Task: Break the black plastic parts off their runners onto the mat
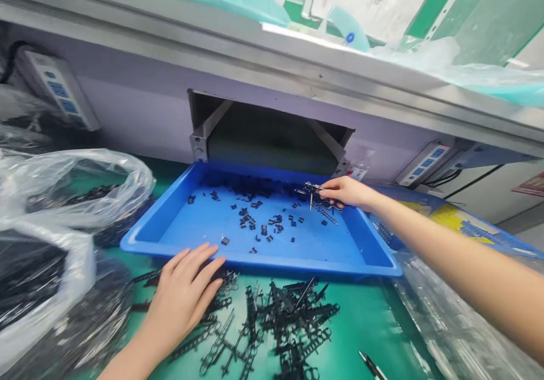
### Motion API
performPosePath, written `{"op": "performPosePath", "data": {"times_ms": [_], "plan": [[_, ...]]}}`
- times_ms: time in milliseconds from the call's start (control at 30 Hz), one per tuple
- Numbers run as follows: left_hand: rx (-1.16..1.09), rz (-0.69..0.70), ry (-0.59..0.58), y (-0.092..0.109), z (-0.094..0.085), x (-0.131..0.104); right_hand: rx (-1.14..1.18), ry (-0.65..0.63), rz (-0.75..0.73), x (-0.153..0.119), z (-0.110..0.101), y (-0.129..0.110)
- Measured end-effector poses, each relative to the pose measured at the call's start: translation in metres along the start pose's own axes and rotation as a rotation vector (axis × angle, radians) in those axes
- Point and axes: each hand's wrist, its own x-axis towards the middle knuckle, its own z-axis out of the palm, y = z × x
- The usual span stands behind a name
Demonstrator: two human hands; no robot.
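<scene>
A blue tray [263,264] holds several small black pieces [249,218], with a darker heap of them along its far side. My right hand [344,191] is over the tray's far right part, its fingers closed on black plastic parts [312,189]. Near the tray's front left edge is my left hand [187,289], palm down with the fingers spread, beside black plastic strips. A pile of black strip-like parts [293,317] lies on the green table [357,312] in front of the tray.
Clear plastic bags [80,198] with black parts stand at the left. More clear plastic [459,306] covers the right side. A pen [372,366] lies at the front right. Behind the tray, a dark chute [267,139] opens below a metal shelf edge [272,57].
</scene>
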Motion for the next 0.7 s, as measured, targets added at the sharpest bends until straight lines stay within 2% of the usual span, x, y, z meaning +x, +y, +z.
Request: {"op": "performPosePath", "data": {"times_ms": [67, 133, 267, 333, 433, 500, 600, 700], "plan": [[0.002, -0.002, -0.017, 0.001, -0.002, 0.001, 0.099, -0.132, -0.138, -0.034, 0.005, -0.023], [0.000, -0.001, -0.022, 0.001, -0.005, 0.000, 0.092, -0.245, -0.248, -0.065, 0.017, -0.043], [-0.017, 0.003, -0.028, 0.000, -0.009, -0.002, -0.214, -0.248, -0.630, -0.108, 0.051, -0.073], [-0.024, 0.007, -0.030, 0.000, -0.010, -0.002, -0.389, -0.286, -0.715, -0.118, 0.063, -0.081], [-0.039, 0.002, -0.006, 0.001, -0.011, -0.002, -0.538, -0.453, -0.677, -0.122, 0.066, -0.090], [-0.060, -0.018, 0.017, 0.002, -0.011, -0.001, -0.511, -0.560, -0.635, -0.120, 0.059, -0.096], [-0.101, -0.062, 0.055, 0.004, -0.010, 0.000, -0.358, -0.685, -0.550, -0.109, 0.043, -0.103], [-0.131, -0.093, 0.101, 0.006, -0.009, 0.000, -0.053, -0.891, -0.407, -0.080, 0.031, -0.105]]}}
